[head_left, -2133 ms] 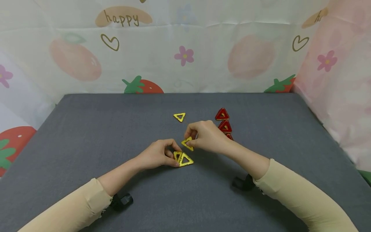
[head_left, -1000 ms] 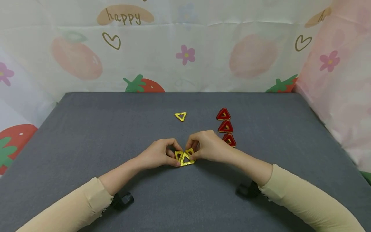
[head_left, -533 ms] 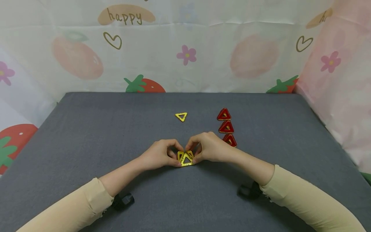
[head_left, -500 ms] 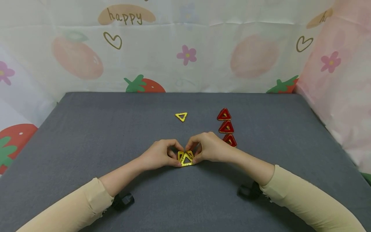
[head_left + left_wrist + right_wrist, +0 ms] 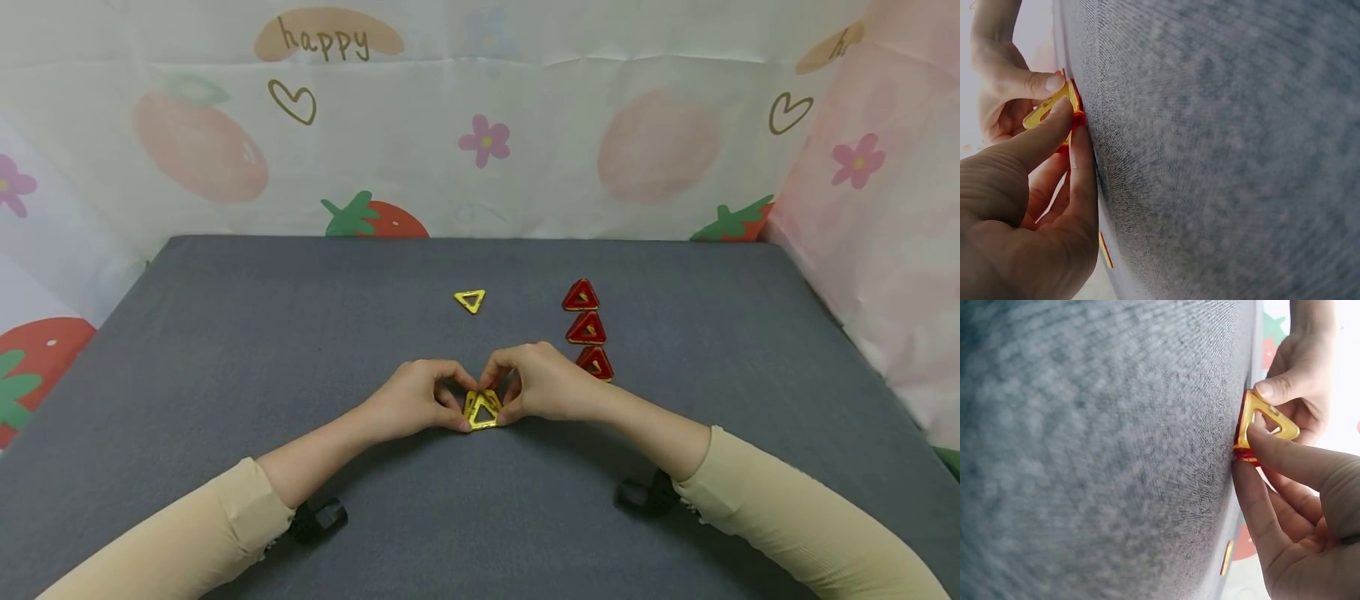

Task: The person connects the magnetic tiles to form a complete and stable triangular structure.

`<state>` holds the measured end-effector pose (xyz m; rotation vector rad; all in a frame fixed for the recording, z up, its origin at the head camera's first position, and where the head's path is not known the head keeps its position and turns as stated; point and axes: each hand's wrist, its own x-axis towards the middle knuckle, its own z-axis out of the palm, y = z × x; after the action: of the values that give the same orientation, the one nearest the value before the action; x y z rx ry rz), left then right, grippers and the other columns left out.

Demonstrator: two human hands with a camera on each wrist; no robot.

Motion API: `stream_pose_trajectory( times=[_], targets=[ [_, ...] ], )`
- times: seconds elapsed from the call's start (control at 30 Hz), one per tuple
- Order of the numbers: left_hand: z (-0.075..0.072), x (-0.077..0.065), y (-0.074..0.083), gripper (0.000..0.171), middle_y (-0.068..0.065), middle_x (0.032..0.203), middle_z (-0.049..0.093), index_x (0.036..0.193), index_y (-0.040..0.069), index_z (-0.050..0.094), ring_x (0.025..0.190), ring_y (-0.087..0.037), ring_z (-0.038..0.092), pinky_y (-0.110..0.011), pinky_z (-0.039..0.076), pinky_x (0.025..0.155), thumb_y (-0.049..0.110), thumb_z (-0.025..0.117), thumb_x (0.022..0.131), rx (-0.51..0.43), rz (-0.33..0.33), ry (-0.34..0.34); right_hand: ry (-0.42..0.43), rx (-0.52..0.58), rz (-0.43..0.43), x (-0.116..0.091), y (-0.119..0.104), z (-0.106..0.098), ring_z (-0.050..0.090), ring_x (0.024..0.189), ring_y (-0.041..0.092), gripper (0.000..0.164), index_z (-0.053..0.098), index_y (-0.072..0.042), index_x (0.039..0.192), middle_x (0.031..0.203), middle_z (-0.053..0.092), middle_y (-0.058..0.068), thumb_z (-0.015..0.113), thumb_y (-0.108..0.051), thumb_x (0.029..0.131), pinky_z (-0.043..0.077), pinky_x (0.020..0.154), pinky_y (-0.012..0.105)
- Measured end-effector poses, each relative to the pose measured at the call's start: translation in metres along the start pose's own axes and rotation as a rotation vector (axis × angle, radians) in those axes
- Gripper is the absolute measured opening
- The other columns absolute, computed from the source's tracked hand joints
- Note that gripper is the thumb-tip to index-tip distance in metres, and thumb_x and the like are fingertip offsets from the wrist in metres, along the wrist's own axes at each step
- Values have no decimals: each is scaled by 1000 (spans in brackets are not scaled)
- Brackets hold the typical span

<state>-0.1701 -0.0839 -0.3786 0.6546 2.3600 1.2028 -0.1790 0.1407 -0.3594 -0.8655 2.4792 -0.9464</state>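
Observation:
In the head view, yellow triangular magnetic tiles stand leaned together in a small pyramid-like shape on the table. My left hand pinches the left side between thumb and fingers. The right side is pinched by my right hand, and the two hands' fingertips nearly meet at the top. Up close in the right wrist view, a yellow tile tilts up, with red showing along its lower edge. The left wrist view shows yellow tile between both thumbs; fingers hide much of the rest.
A single yellow triangular tile lies farther back on the grey cloth-covered table. To the right, red triangular pieces stand in a column, the nearest one close beside my right forearm. Printed curtains hang behind the table.
My right hand has brought its yellow tile down and against the others. Both hands have since drawn closer, and the side tiles have folded up and inward.

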Motion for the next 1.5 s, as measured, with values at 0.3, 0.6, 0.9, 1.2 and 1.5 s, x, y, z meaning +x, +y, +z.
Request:
stream_pose_trajectory(
  times=[0.3, 0.6, 0.9, 1.2, 1.5],
  targets=[
    [2, 0, 1, 42, -5, 79, 76, 114, 7, 68, 70, -6, 69, -22, 54, 64, 9, 84, 75, 25, 19, 19, -1, -6, 9, 1, -1, 1, 70, 73, 3, 35, 69, -13, 104, 105, 73, 4, 87, -13, 74, 56, 64, 19],
    [4, 2, 1, 41, -5, 86, 74, 109, 5, 69, 73, -5, 69, -19, 54, 64, 11, 86, 73, 110, 79, 40, 7, 4, 8, 1, -1, 1, 71, 74, 3, 36, 68, -14, 104, 104, 73, 4, 87, -14, 73, 56, 66, 19],
    [5, 2, 3, 39, -6, 89, 71, 106, 4, 68, 73, -3, 67, -19, 54, 64, 8, 86, 72, 132, 104, 54, 11, 0, 9, 1, -2, 2, 71, 73, 3, 37, 67, -14, 104, 105, 72, 5, 87, -14, 73, 56, 66, 19],
    [2, 3, -1, 44, -11, 108, 68, 113, 5, 68, 80, -7, 68, -19, 55, 66, 9, 86, 73, 79, 108, 17, 8, 11, 9, 1, -1, 3, 70, 73, 3, 37, 66, -14, 104, 104, 72, 4, 87, -13, 73, 56, 65, 19],
    [0, 2, -2, 45, -11, 111, 68, 115, 6, 68, 81, -7, 68, -19, 55, 67, 8, 86, 74, 74, 102, 9, -2, 1, 10, 1, -2, 3, 68, 74, 4, 40, 63, -14, 103, 100, 70, 4, 88, -10, 72, 55, 65, 19]
  ],
)
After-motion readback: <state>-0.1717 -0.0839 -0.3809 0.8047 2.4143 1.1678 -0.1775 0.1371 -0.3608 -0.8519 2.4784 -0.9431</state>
